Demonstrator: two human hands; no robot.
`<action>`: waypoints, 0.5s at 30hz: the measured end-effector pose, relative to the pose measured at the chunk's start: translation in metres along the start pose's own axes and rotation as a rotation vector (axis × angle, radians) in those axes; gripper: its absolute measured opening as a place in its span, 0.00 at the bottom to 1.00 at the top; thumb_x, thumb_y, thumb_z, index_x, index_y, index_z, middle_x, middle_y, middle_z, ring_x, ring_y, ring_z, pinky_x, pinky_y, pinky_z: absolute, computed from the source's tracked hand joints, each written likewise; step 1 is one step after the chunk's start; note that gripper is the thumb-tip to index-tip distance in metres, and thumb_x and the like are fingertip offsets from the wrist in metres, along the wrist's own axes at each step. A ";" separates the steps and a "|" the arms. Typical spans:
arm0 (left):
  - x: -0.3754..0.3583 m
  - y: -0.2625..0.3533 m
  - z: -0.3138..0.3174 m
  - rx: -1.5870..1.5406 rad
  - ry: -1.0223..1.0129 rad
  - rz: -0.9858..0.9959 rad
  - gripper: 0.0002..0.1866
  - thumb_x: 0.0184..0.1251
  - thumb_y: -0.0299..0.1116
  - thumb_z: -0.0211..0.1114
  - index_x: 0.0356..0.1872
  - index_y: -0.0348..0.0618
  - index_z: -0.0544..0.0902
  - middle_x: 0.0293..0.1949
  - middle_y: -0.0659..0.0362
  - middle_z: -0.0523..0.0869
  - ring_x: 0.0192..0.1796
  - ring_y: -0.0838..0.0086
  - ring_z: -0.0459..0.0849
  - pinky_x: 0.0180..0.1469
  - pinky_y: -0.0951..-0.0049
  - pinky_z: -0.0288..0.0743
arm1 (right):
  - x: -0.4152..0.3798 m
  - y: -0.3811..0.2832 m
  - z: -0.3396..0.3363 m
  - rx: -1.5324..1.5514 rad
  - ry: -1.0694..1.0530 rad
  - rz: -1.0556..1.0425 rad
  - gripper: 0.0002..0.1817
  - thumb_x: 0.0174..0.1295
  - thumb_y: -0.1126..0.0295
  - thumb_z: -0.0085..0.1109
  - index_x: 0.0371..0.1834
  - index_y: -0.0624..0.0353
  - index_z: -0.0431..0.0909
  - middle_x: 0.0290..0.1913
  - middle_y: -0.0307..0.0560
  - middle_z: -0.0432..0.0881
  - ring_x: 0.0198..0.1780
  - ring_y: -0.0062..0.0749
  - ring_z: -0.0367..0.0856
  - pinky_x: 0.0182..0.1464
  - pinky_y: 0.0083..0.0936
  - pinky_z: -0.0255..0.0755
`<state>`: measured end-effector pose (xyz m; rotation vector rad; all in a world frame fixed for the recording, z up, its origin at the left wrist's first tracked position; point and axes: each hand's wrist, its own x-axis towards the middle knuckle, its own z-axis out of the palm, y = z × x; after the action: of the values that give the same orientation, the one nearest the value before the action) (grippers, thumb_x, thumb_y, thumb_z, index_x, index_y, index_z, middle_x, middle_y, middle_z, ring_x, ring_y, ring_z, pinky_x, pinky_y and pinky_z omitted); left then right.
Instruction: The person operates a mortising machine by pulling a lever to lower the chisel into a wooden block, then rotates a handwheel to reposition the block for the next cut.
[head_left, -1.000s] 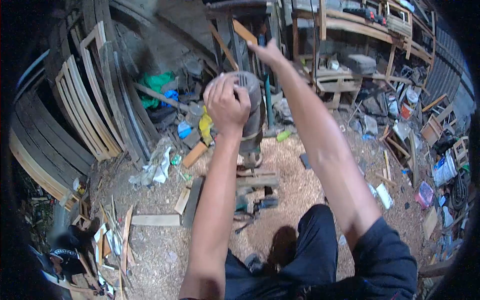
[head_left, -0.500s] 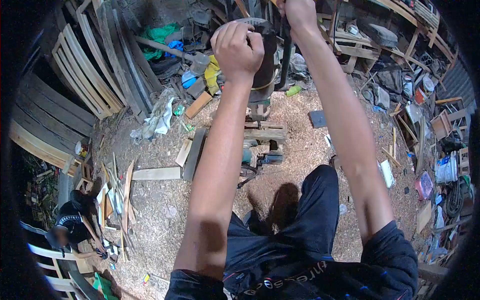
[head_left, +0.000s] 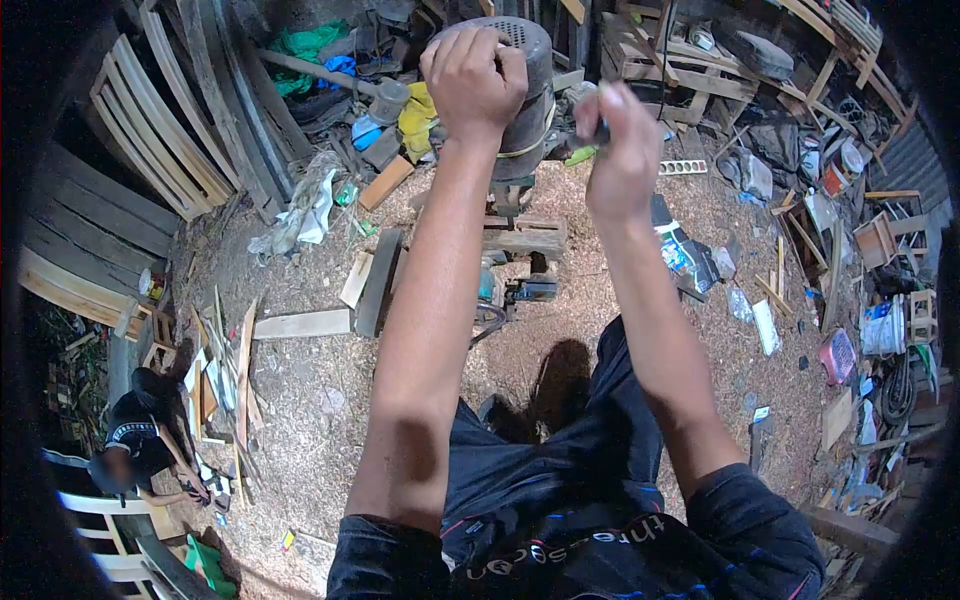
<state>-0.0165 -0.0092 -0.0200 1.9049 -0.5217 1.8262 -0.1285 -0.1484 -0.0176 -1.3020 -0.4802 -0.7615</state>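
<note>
In front of me stands a machine with a dark, round motor housing [head_left: 525, 110], its top perforated with small holes. My left hand [head_left: 473, 82] is a closed fist at the upper left side of that housing; what its fingers grip is hidden. To the right of the housing is my right hand [head_left: 625, 150], its fingers curled and blurred by motion. A small dark piece, apparently the end of a handle [head_left: 601, 131], shows between them. Below the housing are a wooden block [head_left: 525, 242] and a dark metal part [head_left: 532, 290].
Wood shavings cover the floor [head_left: 400, 450]. Curved wooden slats [head_left: 165, 130] lean at the left. A plank [head_left: 303, 325] lies left of the machine. Another person [head_left: 140, 435] crouches at lower left, hands near the floor. Scrap wood and a pink basket [head_left: 838, 357] lie on the right.
My right hand has come down and toward me from the top of the view, and the long dark bar beneath it no longer shows. The left hand stays at the housing. My view has shifted slightly.
</note>
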 end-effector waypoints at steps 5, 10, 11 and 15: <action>-0.007 -0.003 0.000 -0.006 -0.008 0.023 0.07 0.55 0.34 0.60 0.25 0.46 0.83 0.29 0.57 0.86 0.39 0.59 0.83 0.49 0.60 0.71 | -0.095 0.012 -0.021 0.102 -0.010 -0.034 0.15 0.66 0.63 0.47 0.25 0.61 0.68 0.27 0.43 0.71 0.33 0.26 0.68 0.36 0.27 0.61; -0.017 -0.007 0.002 -0.013 -0.003 0.021 0.06 0.53 0.34 0.60 0.24 0.46 0.83 0.28 0.57 0.85 0.37 0.59 0.82 0.48 0.60 0.71 | -0.191 0.021 -0.048 -0.095 -0.072 -0.025 0.15 0.68 0.61 0.45 0.27 0.60 0.69 0.29 0.46 0.74 0.37 0.36 0.72 0.62 0.47 0.65; -0.020 -0.005 0.000 -0.023 -0.011 0.016 0.06 0.53 0.34 0.60 0.24 0.46 0.82 0.28 0.57 0.85 0.37 0.59 0.82 0.47 0.60 0.71 | -0.206 0.018 -0.051 -0.117 -0.073 0.019 0.17 0.70 0.60 0.44 0.27 0.60 0.70 0.29 0.46 0.74 0.37 0.37 0.73 0.66 0.50 0.63; -0.023 -0.003 0.001 -0.013 -0.009 -0.030 0.05 0.52 0.33 0.60 0.24 0.46 0.82 0.28 0.58 0.84 0.37 0.60 0.82 0.48 0.60 0.70 | -0.210 0.011 -0.069 -0.063 -0.140 0.357 0.28 0.80 0.53 0.40 0.24 0.60 0.76 0.22 0.42 0.73 0.33 0.31 0.75 0.55 0.37 0.72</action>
<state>-0.0150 -0.0086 -0.0431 1.9024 -0.5042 1.7919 -0.2688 -0.1663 -0.1882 -1.4570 -0.3234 -0.3917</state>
